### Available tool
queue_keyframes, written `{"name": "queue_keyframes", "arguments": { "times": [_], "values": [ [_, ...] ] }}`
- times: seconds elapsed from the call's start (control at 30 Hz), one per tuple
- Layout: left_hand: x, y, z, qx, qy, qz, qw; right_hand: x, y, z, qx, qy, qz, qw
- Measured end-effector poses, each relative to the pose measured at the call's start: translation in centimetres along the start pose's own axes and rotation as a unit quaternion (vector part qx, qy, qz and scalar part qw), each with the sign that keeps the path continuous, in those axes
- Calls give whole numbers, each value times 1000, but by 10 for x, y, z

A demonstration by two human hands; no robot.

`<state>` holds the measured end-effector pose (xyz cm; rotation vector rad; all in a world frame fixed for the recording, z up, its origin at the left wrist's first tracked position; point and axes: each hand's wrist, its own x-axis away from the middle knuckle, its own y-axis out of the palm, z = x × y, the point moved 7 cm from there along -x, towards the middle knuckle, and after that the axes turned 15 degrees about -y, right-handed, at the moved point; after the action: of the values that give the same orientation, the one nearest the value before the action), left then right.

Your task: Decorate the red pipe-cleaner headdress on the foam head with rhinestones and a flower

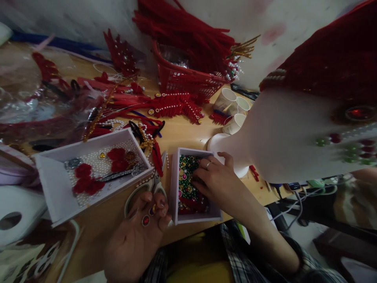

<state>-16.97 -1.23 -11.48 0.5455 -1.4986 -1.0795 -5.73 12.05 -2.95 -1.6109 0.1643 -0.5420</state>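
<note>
My left hand [141, 232] is turned palm up with its fingers curled. On the palm lies a red gem [145, 220] in a pale beaded rim, and another gem [152, 210] with a gold and dark look shows between the fingers. My right hand [216, 179], with a ring on one finger, reaches down into a small white box [174, 188]. Its fingers are bent and close together, and the tips are partly hidden among green beads [188, 192] and rimmed gems. Whether they pinch anything cannot be made out.
A larger white tray [50, 188] holds pearls, red velvet flowers and tweezers. Scissors [157, 179] lie between tray and box. Behind stand a red basket [188, 80] of red stems and paper cups [225, 98]. A white mannequin head [279, 133] rises at right, near cables [294, 204].
</note>
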Motion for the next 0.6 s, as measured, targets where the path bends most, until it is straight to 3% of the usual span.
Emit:
{"name": "queue_keyframes", "arguments": {
  "times": [0.1, 0.37, 0.6],
  "values": [
    [0, -3, -1, 12, -8, 30, 999, -3, 1, -2, 13, -5, -1, 1000],
    [-2, -9, 1, -2, 6, 22, 1000, -9, 0, -4, 9, -25, 25, 999],
    [3, 3, 0, 18, 4, 76, 997, -3, -1, 4, -32, -20, -2, 999]
  ]
}}
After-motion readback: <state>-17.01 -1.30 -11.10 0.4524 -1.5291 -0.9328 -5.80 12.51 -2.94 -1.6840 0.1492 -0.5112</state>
